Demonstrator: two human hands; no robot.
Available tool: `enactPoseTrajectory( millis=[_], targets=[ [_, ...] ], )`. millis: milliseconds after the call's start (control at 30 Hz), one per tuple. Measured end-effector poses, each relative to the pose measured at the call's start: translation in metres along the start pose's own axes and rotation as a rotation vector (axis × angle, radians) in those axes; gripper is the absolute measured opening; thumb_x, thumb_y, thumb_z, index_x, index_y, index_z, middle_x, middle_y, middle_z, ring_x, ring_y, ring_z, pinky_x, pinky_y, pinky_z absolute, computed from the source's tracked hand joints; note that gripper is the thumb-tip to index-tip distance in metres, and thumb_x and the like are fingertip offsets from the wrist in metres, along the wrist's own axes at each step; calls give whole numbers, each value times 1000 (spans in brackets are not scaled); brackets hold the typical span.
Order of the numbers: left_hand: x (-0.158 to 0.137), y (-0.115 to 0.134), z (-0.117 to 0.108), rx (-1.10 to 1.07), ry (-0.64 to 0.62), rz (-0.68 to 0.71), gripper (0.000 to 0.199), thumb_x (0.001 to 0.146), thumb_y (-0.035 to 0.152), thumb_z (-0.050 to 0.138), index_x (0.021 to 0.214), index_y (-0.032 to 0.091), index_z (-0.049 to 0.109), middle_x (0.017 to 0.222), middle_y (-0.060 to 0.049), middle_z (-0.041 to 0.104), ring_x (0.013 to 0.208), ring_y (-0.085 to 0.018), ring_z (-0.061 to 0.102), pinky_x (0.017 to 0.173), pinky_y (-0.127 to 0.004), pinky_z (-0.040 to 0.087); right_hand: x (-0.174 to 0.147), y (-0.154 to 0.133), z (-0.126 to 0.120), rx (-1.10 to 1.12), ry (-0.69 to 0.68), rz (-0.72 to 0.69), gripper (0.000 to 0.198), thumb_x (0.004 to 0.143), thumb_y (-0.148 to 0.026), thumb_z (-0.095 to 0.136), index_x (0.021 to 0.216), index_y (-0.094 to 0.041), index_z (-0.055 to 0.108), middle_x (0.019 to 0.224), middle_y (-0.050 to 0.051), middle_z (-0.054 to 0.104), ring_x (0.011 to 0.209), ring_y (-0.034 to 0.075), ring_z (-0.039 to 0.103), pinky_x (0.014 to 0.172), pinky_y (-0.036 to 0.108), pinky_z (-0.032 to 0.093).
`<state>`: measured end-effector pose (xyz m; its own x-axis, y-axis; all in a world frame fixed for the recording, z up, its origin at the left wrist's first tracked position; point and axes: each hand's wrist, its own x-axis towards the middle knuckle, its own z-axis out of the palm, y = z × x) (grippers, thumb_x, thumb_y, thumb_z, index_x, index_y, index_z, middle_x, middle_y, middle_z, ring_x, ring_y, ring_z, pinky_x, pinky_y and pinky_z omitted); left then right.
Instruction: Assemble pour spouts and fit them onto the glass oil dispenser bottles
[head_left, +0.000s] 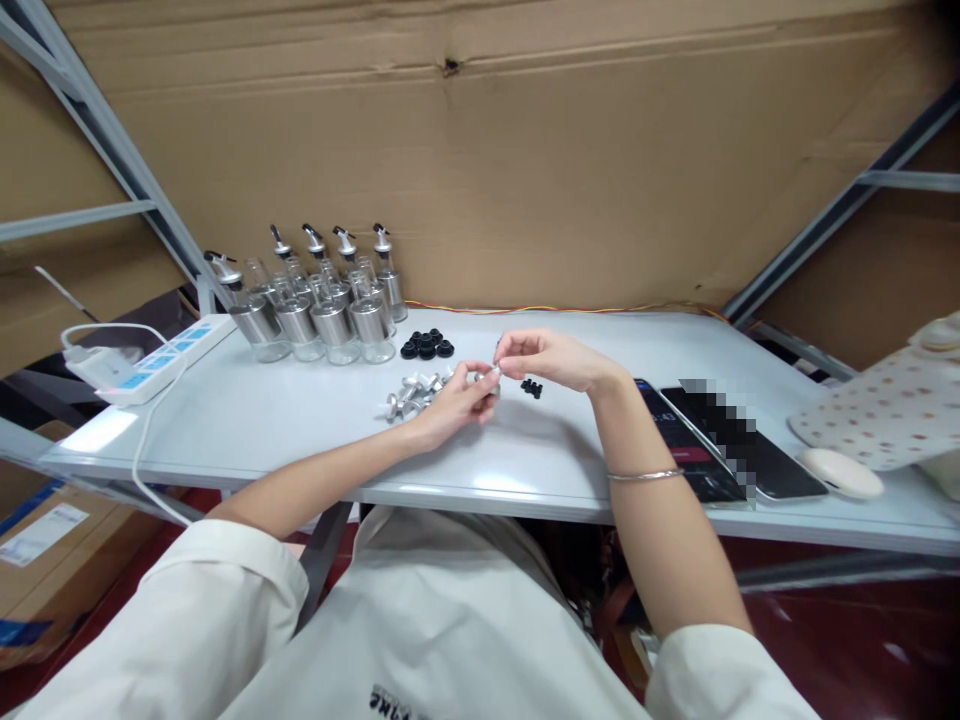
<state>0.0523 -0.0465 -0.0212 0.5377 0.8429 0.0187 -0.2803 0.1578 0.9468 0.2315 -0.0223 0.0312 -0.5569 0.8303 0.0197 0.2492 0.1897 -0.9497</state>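
My left hand (pixel 466 402) is closed around a silver pourer spout (pixel 481 379), mostly covered by the fingers. Against its tip, the fingers of my right hand (pixel 536 358) pinch together; what they hold, if anything, is too small to make out. A pile of silver pourer spouts (pixel 411 396) lies just left of my left hand. Below my right hand is a small cluster of little black parts (pixel 532 388). Farther back sit several black round stoppers (pixel 427 346).
Several glass-and-steel oil bottles (pixel 335 325), some with pourers fitted, stand at the back left. A white power strip (pixel 169 360) with a cable lies at the left edge. Two phones (pixel 750 450), a cream oval case (pixel 840 472) and a spotted white object (pixel 892 395) are at the right.
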Motion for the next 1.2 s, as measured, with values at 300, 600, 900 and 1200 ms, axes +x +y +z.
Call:
enactPoseTrajectory(
  millis=[300,600,900,1200],
  targets=[
    [1,24,-23,633,78,445,29,76,31,65,98,19,50,78,1,54,63,-9,50,64,-24,40,-4,-1,-3,183,24,56,27,75,-39,68,76,-15,55,63,-3,52,58,8,49,60,25,39],
    [27,44,-37,1155,-86,610,17,79,30,59,92,18,60,77,-3,56,70,-16,50,80,-29,35,-3,3,-4,214,-37,92,37,69,-46,73,72,-14,56,63,-3,53,54,6,47,55,23,38],
    [33,37,-57,1569,-155,850,23,89,35,46,97,16,56,83,-7,61,70,-17,53,74,-31,37,5,13,-1,222,-120,130,34,76,-46,68,73,-13,57,60,-5,40,52,6,39,51,22,33],
    [26,41,-52,1739,-148,1000,26,94,34,35,101,14,50,84,-7,62,69,-15,54,71,-29,38,3,10,1,253,-154,97,30,81,-41,64,76,-13,57,59,-5,39,53,6,38,51,23,32]
  ],
)
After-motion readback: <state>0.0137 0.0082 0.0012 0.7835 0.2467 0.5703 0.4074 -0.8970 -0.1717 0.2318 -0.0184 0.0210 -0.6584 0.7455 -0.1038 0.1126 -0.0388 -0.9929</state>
